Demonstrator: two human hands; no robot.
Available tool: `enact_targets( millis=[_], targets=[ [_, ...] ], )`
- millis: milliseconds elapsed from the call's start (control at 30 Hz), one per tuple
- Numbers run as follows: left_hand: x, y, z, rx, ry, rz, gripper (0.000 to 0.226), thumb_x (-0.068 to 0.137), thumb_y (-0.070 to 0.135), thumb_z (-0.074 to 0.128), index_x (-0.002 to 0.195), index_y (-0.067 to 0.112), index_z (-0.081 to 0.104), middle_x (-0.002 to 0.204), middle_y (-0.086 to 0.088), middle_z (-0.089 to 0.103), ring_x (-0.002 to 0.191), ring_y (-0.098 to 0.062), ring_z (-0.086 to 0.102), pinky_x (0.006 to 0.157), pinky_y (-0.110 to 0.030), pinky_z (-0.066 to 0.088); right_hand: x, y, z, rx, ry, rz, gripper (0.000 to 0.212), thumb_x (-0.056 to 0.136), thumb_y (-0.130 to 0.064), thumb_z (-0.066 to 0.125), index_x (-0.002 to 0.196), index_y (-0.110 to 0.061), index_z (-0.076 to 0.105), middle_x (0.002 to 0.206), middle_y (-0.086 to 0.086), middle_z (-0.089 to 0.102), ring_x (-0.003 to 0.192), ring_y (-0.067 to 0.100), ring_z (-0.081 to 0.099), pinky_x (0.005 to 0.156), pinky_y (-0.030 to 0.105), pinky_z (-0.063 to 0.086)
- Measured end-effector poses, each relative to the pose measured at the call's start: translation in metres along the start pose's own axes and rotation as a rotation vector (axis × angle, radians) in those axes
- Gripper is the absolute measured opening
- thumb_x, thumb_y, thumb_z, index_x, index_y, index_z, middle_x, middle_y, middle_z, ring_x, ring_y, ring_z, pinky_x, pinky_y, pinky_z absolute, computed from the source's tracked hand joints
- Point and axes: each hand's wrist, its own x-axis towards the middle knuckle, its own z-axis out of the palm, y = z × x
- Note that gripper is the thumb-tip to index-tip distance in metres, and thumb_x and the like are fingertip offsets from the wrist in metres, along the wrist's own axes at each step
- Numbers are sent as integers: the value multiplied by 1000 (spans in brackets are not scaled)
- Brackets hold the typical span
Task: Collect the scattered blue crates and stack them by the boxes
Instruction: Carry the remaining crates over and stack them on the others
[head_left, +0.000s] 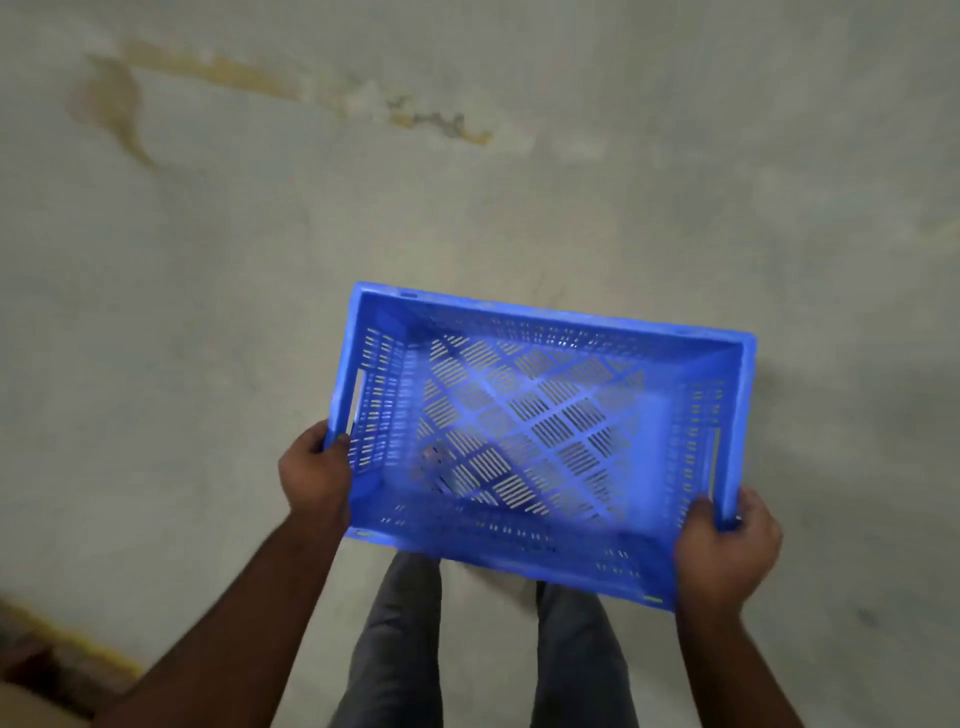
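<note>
A blue plastic crate (540, 431) with a slotted lattice bottom and vented walls is held up above the floor, open side toward me and empty. My left hand (314, 473) grips its near left corner, fingers curled over the rim. My right hand (727, 551) is closed around its near right corner. The crate tilts slightly, its right end lower. No other crates or boxes can be made out clearly.
Bare grey concrete floor (363, 208) with yellowish stains spreads ahead. My legs in grey trousers (400, 649) show below the crate. A brownish cardboard-like edge (36, 691) sits at the bottom left corner.
</note>
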Motion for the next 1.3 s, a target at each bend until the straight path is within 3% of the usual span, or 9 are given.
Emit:
enact_targets(
  millis=[267,433,633,733,867,967,1133,1200,1300],
  targets=[
    [-2,86,-196,-420,65,-41,18,86,-1,63,100,4,73,89,-7,66,81,-17,58,76,-32,50,-113,-221,-65,114,10,-218,59,77,-31,74,123,3,62,112,26,59,104,41,58,99,49,44],
    [45,132,-296,-623,10,-46,28,85,-8,59,73,16,66,78,-4,63,78,-19,56,72,-34,49,-177,-329,-53,213,-8,-283,58,75,-25,68,126,2,62,114,28,59,104,42,58,101,46,44],
    [115,163,-401,-705,-92,-95,39,77,-13,48,100,8,73,84,-8,68,73,-23,60,75,-38,53,-239,-439,-18,278,-59,-372,64,68,-18,52,128,2,62,118,29,58,109,42,58,105,43,41],
    [157,169,-435,-734,-63,-123,43,72,-6,54,108,6,72,92,-10,70,80,-24,62,79,-42,54,-265,-490,14,298,-100,-418,64,68,-17,51,129,1,62,120,26,60,112,40,58,106,41,42],
    [222,188,-472,-715,-18,-98,27,73,-5,58,87,11,73,89,-12,72,83,-26,64,87,-53,56,-293,-561,75,363,-155,-409,62,68,-20,53,128,-7,66,121,17,60,105,32,61,100,37,45],
    [280,215,-495,-737,23,-106,25,75,-5,59,89,10,74,93,-15,73,84,-29,66,90,-61,55,-309,-615,136,376,-209,-384,60,70,-19,55,128,-8,66,121,16,60,98,28,59,93,27,42],
    [379,263,-539,-819,114,-167,17,87,-3,62,90,10,73,97,-21,71,89,-32,66,92,-61,55,-340,-721,241,360,-291,-421,60,69,-20,54,127,-8,66,120,17,59,90,19,53,87,22,38],
    [416,275,-562,-867,174,-186,13,91,1,63,88,11,72,92,-17,73,87,-31,66,94,-60,54,-355,-770,279,335,-347,-451,61,69,-21,53,127,-7,66,120,16,59,90,20,54,87,21,38],
    [470,291,-594,-966,280,-228,17,95,3,61,83,13,69,66,5,73,71,-23,65,91,-51,54,-383,-846,336,302,-429,-507,62,68,-21,54,128,-5,65,120,18,59,90,20,54,88,24,39]
  ],
)
